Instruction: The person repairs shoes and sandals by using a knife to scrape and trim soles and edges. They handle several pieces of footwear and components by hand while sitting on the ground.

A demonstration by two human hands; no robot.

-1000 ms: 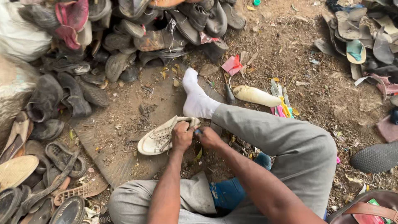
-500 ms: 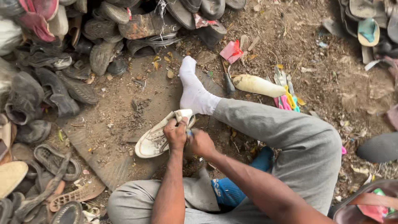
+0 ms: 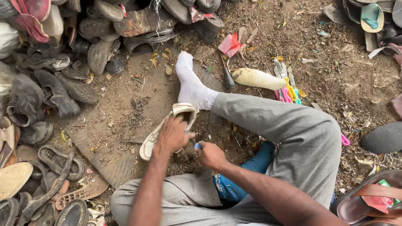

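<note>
We look down on a person seated on bare dirt, grey trouser legs filling the lower middle and a white-socked foot (image 3: 190, 86) stretched forward. Our left hand (image 3: 173, 136) is pressed into the opening of a worn cream shoe (image 3: 165, 129), its grip wrapped on the shoe's upper edge; the fingers themselves are hidden inside, so we cannot tell how far they reach. The shoe lies tilted on the ground just below the sock, touching a flat dark rubber mat (image 3: 104, 155). Our right hand (image 3: 211, 155) is closed tight round a small tool with a blue handle (image 3: 197, 145); only the handle end shows between the two hands, and its tip is hidden, so we cannot tell what kind of tool it is.

A heap of dusty dark shoes (image 3: 54, 83) runs along the left and top edges, many cut off by the frame. Beyond the knee lie a pale cream shoe last (image 3: 257, 78), a dark-handled tool (image 3: 227, 77) and a bundle of bright plastic-handled tools (image 3: 287, 88), partly covered by the trouser leg. A brown bag (image 3: 368, 201) is cut off at the lower right.
</note>
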